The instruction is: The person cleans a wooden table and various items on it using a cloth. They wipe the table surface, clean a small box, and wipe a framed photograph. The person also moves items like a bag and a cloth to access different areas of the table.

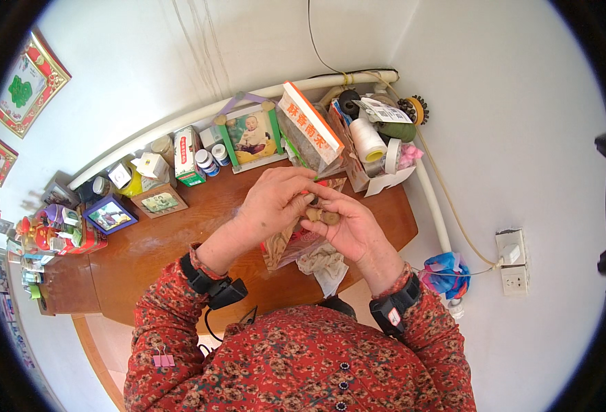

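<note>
Both my hands meet above the table, over a patterned bag or sheet (282,244). With bent fingers, my left hand (274,201) pinches a small dark piece (313,200) between thumb and fingertips. My right hand (352,226) holds small brown, roundish pieces (329,218) between its thumb and fingers, close to the left fingertips. What these pieces are cannot be told. A crumpled pale cloth or tissue (325,265) lies just below the hands, near the table edge.
The wooden table (179,257) bears framed photos (159,202), pill bottles (206,162) and boxes along the wall. A carton holding a white thread spool (368,139) stands at the back right. A white pipe (434,206) and a wall socket (514,280) are on the right.
</note>
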Available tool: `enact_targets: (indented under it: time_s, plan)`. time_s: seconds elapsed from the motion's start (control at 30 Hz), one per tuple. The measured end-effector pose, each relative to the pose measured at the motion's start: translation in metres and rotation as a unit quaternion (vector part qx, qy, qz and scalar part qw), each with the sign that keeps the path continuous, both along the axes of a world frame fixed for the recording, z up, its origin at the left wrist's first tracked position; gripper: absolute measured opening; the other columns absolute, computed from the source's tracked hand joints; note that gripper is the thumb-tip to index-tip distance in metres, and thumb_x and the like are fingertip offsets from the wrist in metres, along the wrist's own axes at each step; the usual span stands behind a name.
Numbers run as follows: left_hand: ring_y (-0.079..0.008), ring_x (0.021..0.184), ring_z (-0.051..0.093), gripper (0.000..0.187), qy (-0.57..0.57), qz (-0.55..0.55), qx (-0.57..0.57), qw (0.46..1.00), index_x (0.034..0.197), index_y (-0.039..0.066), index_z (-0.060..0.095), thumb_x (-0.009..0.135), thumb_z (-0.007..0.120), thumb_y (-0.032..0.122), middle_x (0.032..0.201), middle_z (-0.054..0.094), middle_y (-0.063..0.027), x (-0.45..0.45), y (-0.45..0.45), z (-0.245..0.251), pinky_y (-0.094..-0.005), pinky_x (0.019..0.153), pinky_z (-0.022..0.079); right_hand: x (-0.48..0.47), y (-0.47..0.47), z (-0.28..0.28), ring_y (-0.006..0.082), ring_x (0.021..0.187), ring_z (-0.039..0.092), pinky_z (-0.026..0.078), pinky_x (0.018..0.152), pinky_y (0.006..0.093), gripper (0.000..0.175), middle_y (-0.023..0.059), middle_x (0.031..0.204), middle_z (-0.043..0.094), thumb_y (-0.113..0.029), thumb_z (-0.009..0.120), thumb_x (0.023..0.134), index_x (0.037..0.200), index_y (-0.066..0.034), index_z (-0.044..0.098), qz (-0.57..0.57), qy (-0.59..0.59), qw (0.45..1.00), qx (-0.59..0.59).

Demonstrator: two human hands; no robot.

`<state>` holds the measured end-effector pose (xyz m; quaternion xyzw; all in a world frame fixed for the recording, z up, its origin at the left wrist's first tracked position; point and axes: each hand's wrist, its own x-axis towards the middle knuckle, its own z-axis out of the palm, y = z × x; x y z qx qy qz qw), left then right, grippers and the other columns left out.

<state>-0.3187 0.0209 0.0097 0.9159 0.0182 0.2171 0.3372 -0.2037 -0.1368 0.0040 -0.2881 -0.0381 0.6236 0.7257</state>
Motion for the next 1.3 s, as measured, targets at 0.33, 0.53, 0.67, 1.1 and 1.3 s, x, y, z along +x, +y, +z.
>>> enact_targets:
  time_s: [0.33, 0.53, 0.67, 1.1, 1.3]
  plan:
    - [-0.0286, 0.112, 0.055, 0.024, 0.022, -0.006, -0.003, 1.000, 0.106, 0.008, 0.064, 0.083, 0.063, 0.009, 0.118, 0.060, -0.0100, -0.005, -0.004, 0.008, -0.0387, 0.096, 0.043, -0.001, 0.001, -0.006, 0.0262, 0.094, 0.065, 0.056, 0.082, 0.0409, 0.033, 0.0136, 0.112, 0.061, -0.003, 0.051, 0.089, 0.122, 0.0028, 0.052, -0.035, -0.008, 0.997, -0.069]
    - [-0.0249, 0.114, 0.054, 0.021, 0.006, -0.029, -0.313, 0.949, 0.107, 0.006, 0.064, 0.086, 0.062, 0.008, 0.121, 0.058, -0.0116, -0.001, -0.002, 0.002, -0.0347, 0.097, 0.043, 0.002, 0.001, -0.001, 0.0220, 0.088, 0.065, 0.056, 0.073, 0.0351, 0.024, 0.0103, 0.099, 0.065, -0.011, 0.057, 0.092, 0.113, -0.0002, 0.059, -0.032, -0.027, 0.997, -0.068]
    - [-0.0197, 0.115, 0.053, 0.021, 0.012, -0.026, -0.210, 0.977, 0.110, 0.005, 0.063, 0.089, 0.061, 0.008, 0.122, 0.058, -0.0089, 0.002, -0.001, -0.001, -0.0328, 0.097, 0.043, 0.005, 0.000, -0.003, 0.0187, 0.083, 0.064, 0.054, 0.070, 0.0327, 0.021, 0.0070, 0.095, 0.065, -0.018, 0.059, 0.093, 0.108, -0.0035, 0.062, 0.012, -0.050, 0.997, -0.050]
    - [-0.0189, 0.105, 0.053, 0.040, -0.042, -0.064, -0.820, 0.567, 0.130, 0.004, 0.045, 0.100, 0.042, 0.030, 0.116, 0.054, -0.0059, 0.015, -0.021, 0.015, -0.0366, 0.095, 0.043, 0.005, 0.029, 0.040, 0.0199, 0.094, 0.060, 0.050, 0.085, 0.0342, 0.033, 0.0107, 0.101, 0.061, -0.029, 0.051, 0.097, 0.109, 0.0009, 0.058, -0.197, -0.116, 0.973, -0.025]
    - [-0.0182, 0.104, 0.052, 0.032, -0.092, 0.031, -0.871, 0.482, 0.120, 0.010, 0.050, 0.101, 0.035, 0.032, 0.114, 0.054, -0.0037, 0.035, -0.042, 0.013, -0.0376, 0.094, 0.043, -0.014, 0.043, 0.036, 0.0214, 0.098, 0.060, 0.044, 0.095, 0.0357, 0.037, 0.0155, 0.107, 0.063, -0.027, 0.042, 0.100, 0.109, 0.0058, 0.057, -0.210, -0.399, 0.892, -0.028]
